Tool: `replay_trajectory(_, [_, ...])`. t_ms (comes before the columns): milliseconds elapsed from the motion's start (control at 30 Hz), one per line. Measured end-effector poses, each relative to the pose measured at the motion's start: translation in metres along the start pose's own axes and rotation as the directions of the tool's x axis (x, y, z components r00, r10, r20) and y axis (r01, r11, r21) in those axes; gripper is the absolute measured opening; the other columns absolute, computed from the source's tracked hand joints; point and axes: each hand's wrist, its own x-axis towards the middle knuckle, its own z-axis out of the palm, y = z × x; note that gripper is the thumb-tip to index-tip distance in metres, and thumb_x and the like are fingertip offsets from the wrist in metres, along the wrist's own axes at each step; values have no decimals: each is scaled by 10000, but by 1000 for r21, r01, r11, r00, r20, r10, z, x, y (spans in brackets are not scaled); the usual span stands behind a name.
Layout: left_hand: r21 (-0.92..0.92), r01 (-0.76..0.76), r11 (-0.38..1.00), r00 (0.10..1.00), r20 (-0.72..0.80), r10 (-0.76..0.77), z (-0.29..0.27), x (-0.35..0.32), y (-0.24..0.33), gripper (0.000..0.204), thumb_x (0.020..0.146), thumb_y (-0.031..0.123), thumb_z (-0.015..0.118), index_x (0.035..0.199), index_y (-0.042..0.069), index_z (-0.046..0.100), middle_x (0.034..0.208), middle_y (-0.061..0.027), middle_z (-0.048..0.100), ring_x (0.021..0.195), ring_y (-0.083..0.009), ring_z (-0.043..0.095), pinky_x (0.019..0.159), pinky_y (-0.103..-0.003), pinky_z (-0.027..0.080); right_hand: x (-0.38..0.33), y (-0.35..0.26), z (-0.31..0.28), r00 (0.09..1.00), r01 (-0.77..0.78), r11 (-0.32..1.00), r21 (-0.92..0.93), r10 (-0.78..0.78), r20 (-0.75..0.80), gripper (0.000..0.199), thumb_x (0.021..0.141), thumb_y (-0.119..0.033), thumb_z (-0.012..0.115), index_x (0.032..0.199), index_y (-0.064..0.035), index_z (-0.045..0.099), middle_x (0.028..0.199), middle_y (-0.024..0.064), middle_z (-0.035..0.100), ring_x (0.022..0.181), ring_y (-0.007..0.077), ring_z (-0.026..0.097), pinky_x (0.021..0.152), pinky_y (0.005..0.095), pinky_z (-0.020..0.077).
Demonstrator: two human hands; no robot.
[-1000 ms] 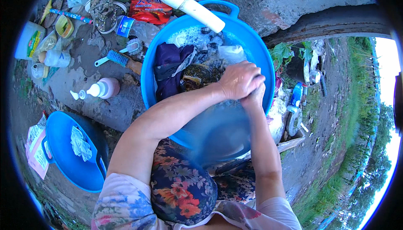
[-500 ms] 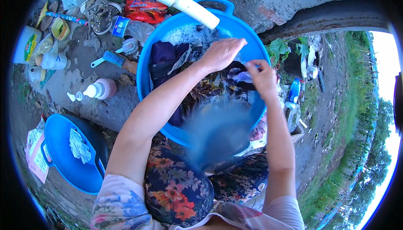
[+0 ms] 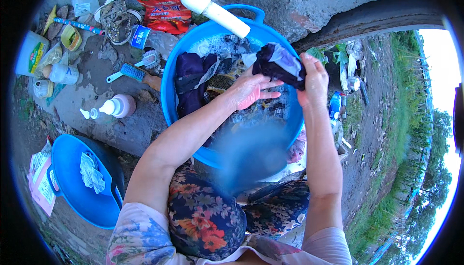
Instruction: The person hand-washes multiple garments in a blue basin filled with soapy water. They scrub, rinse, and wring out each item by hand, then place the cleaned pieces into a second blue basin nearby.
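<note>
Over a large blue basin (image 3: 169,91), a small dark purple garment (image 3: 276,64) with a pale lilac patch is raised between my hands. My right hand (image 3: 314,77) has its fingers wrapped round the garment's right side. At its left edge is my left hand (image 3: 252,88), gripping with the upper fingers, which the cloth partly hides; the lower fingers stick out spread below. In the basin, a purple cloth (image 3: 188,66) and other dark, patterned clothes lie in sudsy water (image 3: 212,45).
A white pipe (image 3: 224,19) juts over the basin's far rim. To the left are a scrubbing brush (image 3: 131,71), a pump bottle (image 3: 118,106), a red packet (image 3: 162,11) and a second blue basin (image 3: 60,178) holding a pale cloth (image 3: 92,172). A blue bottle (image 3: 334,105) stands at right.
The dark garment has come up from the basin, lifted in my hands. My left hand has moved nearer and turned its palm into view; my right hand has risen slightly to the right.
</note>
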Motion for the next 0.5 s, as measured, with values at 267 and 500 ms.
replay_trajectory(267, [-62, 33, 998, 991, -131, -41, 13, -23, 11, 564, 889, 437, 510, 1311, 90, 370, 1324, -111, 432, 1183, -303, 470, 931, -546, 427, -18, 4, -14, 930, -346, 881, 321, 366, -2, 186, 856, -246, 618, 928, -75, 608, 861, 77, 647, 769, 225, 626, 694, 376, 509])
replay_trajectory(500, [20, 201, 979, 978, -50, -200, 53, -35, -12, 567, 855, 481, 555, 1308, 181, 392, 1218, -77, 521, 1114, -233, 511, 905, -556, 424, -69, 21, -14, 882, 439, 762, -476, -266, 388, 308, 850, -99, 538, 1132, 22, 569, 1087, 168, 603, 1018, 221, 575, 882, 306, 430])
